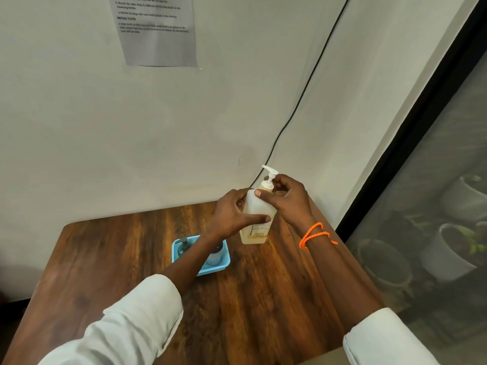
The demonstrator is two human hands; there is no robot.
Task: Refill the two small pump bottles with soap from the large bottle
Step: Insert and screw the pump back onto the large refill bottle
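Tabletop (pixel 110 259) of dark wood carries all task items, one surface set against a pale wall (pixel 79 127). One large bottle (pixel 257 222) of pale yellow soap stands upright near the far right of the table, its base apparently on the wood, with one white pump head (pixel 270 175) fitted on top. One blue basket (pixel 201 270) sits just left of it and holds two small pump bottles: a dark one (pixel 183 247) with its pump fitted, and a pale one (pixel 215 256) partly hidden behind the left forearm, so its top cannot be judged. The left hand (pixel 232 214) wraps the large bottle's body, fingers curled across the front label. The right hand (pixel 287 198) is curled around the bottle's neck just under the pump head, thumb pressed on the shoulder; the step in hand appears to be unscrewing the pump collar. Risks from here: if the left hand's hold is loose, the whole bottle may rotate with the collar and the thread will not release; squeezing the soft body once the pump is free could push soap out of the neck; lifting the pump tube out quickly could drip soap on the wood. Both small bottles are still inside the basket, so pouring would need them brought out or steadied. Also present: one printed sheet (pixel 158 30) on the wall, one black cable (pixel 303 101) and one orange wrist cord (pixel 315 234).
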